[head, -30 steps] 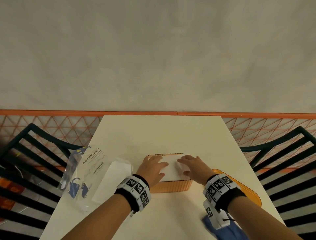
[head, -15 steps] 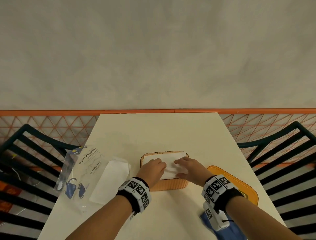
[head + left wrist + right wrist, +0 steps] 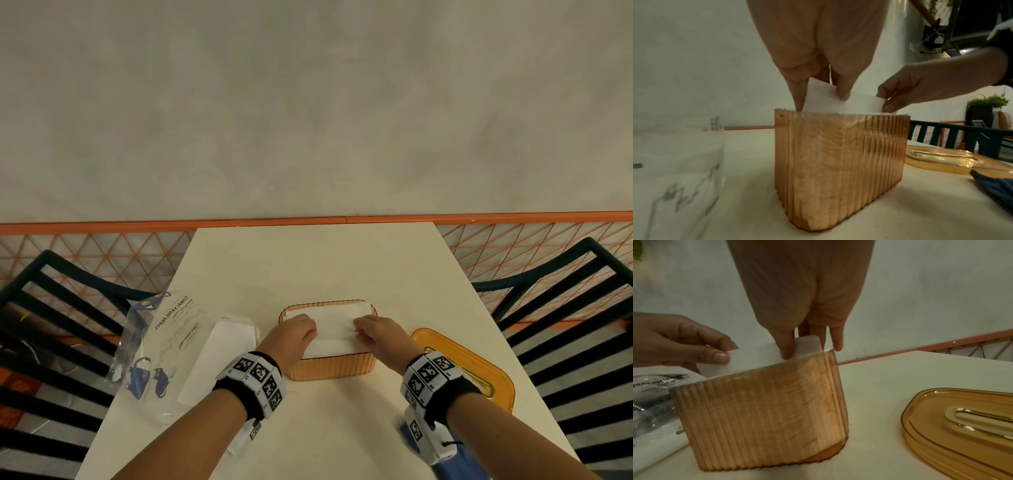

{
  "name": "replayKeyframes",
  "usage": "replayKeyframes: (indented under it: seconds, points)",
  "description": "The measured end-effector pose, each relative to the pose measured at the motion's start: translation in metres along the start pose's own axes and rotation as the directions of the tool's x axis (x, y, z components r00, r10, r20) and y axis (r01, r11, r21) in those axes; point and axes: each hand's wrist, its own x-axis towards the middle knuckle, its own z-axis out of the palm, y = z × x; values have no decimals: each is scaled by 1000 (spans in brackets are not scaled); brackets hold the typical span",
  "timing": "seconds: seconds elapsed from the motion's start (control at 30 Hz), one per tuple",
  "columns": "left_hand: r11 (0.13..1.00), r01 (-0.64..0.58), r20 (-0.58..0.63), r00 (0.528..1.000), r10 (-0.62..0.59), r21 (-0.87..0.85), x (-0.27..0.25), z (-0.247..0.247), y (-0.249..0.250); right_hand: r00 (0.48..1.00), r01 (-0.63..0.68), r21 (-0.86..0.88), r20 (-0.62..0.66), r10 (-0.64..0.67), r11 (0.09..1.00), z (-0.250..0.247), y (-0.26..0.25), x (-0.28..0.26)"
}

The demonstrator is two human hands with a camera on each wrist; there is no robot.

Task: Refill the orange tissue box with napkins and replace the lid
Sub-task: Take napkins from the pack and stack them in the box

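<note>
A ribbed orange tissue box [image 3: 329, 368] stands near the table's front middle, filled with a white napkin stack [image 3: 337, 323] that sticks a little above its rim. My left hand [image 3: 307, 331] grips the stack's left end and my right hand [image 3: 362, 331] grips its right end. In the left wrist view the left hand [image 3: 821, 99] has its thumb on the near side and a finger down the end of the napkin stack [image 3: 838, 105]. In the right wrist view the right hand [image 3: 809, 347] pinches the stack [image 3: 756, 360] likewise. The orange lid [image 3: 486, 373] lies flat to the right of the box.
A clear plastic napkin package [image 3: 164, 342] with more white napkins [image 3: 219, 363] lies left of the box. A blue cloth [image 3: 459, 462] is at the near right edge. Dark slatted chairs [image 3: 565, 308] flank the table [image 3: 325, 260], which abuts a wall.
Both hands have pressed the napkin stack down into the box; the box's rim now shows around it. The hands sit closer together over the stack.
</note>
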Motion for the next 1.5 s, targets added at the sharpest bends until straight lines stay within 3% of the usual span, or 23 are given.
replayKeyframes:
  seconds: [0.27,0.47,0.63,0.93,1.03,1.13,1.5]
  points:
    - [972,120,-12,992,-125,-202,6,-7,-4,999,-36,100,10,35,994,-10,1,4]
    - [953,166,-18,984,-176,-254,7,-7,-7,988,-151,156,12,151,976,-12,-2,8]
    - [956,150,-49,985,-167,-252,3,-10,-9,983,-181,178,64,172,967,-14,5,6]
    - [957,181,-101,973,-208,-229,12,-16,-9,969,-215,180,-82,233,960,-13,1,11]
    - [946,196,-34,977,-212,-259,15,-17,-9,962,-241,155,-92,257,958,-15,-3,15]
    - [963,183,-1,982,-187,-200,18,-17,-9,955,-264,128,-104,277,956,-17,-4,20]
    - [982,191,-86,978,-190,10,29,-11,-6,944,-329,1,-30,329,944,-21,-8,31]
